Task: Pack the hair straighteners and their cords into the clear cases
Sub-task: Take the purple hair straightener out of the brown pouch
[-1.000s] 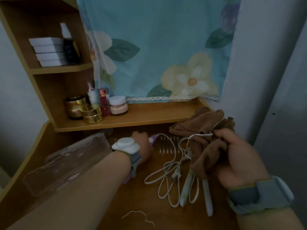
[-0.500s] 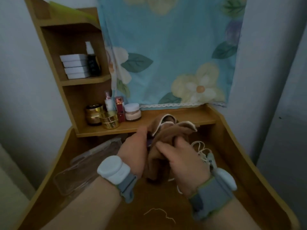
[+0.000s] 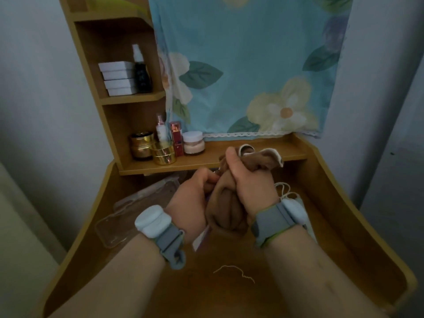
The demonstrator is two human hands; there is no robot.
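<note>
Clear plastic case (image 3: 140, 214) lies on the wooden desk (image 3: 339, 226) at centre left of the frame, just left of my left hand (image 3: 190, 203). My right hand (image 3: 250, 182), at centre, has its fingers curled tight round a bunched brown cloth (image 3: 226, 210). My left fingers curl against the same cloth; what they pinch I cannot tell. White cord (image 3: 283, 189) loops show just right of my right wrist.
</note>
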